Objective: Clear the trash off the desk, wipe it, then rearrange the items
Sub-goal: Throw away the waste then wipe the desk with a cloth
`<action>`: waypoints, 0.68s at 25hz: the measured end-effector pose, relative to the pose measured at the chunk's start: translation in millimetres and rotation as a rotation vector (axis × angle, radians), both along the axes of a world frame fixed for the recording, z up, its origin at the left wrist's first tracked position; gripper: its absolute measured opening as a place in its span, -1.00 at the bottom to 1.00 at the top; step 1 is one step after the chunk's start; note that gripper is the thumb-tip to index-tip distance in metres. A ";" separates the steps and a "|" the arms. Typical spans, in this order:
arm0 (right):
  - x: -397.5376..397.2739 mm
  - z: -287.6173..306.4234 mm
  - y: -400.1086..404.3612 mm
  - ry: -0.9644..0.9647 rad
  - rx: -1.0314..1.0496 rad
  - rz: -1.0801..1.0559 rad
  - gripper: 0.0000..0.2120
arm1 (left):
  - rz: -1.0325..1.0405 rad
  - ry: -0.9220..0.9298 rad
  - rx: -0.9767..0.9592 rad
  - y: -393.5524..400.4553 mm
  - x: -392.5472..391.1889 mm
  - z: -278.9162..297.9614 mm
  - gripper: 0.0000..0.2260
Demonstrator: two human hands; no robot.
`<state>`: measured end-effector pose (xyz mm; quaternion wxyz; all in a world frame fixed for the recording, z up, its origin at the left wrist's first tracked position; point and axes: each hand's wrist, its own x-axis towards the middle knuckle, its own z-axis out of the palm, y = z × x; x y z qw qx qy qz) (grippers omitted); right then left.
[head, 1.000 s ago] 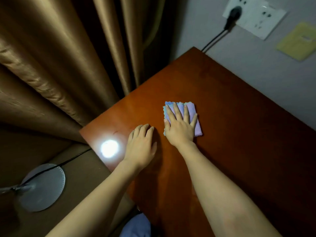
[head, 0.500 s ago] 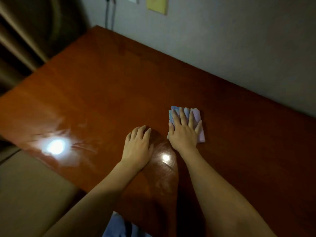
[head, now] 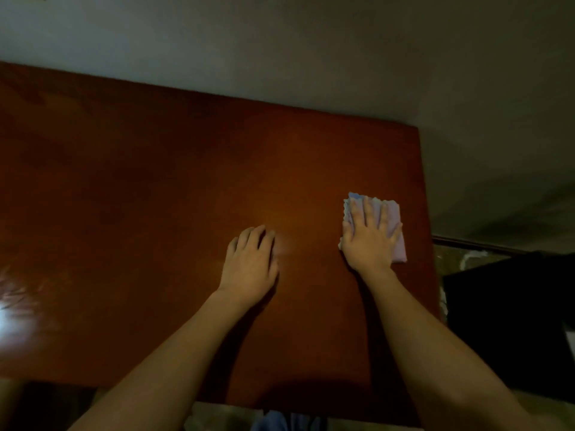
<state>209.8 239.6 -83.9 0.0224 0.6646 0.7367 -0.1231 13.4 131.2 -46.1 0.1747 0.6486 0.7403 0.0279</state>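
Observation:
A glossy reddish-brown wooden desk [head: 155, 181] fills most of the view. My right hand [head: 368, 241] lies flat, fingers straight, pressing a small folded pale purple and blue cloth [head: 395, 219] onto the desk near its right edge. Most of the cloth is hidden under the palm. My left hand [head: 252, 265] rests flat on the bare wood to the left of it, fingers slightly bent, holding nothing.
A grey wall [head: 280, 42] runs along the desk's far edge. The desk's right edge [head: 427, 213] drops off beside the cloth, with a dark object [head: 510, 321] below it. A bright light glare [head: 12, 321] sits at the desk's left.
My right hand has slid the cloth rightward across the desk to its right edge, and my view has turned right with it. The left hand has stayed flat on the wood.

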 end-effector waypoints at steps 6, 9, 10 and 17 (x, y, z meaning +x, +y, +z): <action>70.3 -3.3 -22.4 0.008 0.015 -0.139 -0.51 | -0.078 0.013 -0.013 -1.4 44.3 0.2 -0.53; 86.8 -4.2 -38.0 0.020 0.007 -0.210 -0.51 | -0.096 0.014 -0.023 -5.8 53.3 -0.5 -0.52; 87.7 -3.9 -43.0 0.025 0.003 -0.230 -0.50 | -0.099 0.014 -0.021 -7.4 53.5 -0.2 -0.52; 43.5 2.9 -70.0 0.014 -0.015 -0.205 -0.48 | -0.069 0.021 -0.018 -24.5 19.7 5.6 -0.53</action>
